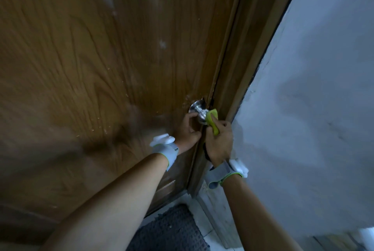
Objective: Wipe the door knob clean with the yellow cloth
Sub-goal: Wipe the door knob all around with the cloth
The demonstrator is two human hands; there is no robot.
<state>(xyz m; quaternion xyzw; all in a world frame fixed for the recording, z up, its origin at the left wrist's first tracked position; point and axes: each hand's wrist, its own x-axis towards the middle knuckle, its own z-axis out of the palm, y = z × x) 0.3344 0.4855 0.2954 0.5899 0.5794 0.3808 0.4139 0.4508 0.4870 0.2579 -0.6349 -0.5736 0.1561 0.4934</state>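
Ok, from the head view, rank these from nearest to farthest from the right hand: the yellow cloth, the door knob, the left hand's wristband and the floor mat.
1. Yellow cloth: in the right hand, held in its grip.
2. Door knob: just up and left, touching the cloth.
3. Left hand's wristband: further left, against the door.
4. Floor mat: far below, at the door's foot.

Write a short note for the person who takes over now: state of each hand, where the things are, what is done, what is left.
Left hand: fingers around the knob's neck, steadying it.
Right hand: shut on the yellow cloth, which is pressed to the right side of the door knob.
The wooden door is closed or nearly so.
Done: cloth on knob, wiping apparently under way.
Left: wipe the rest of the knob and its round plate; how clean it is cannot be told.
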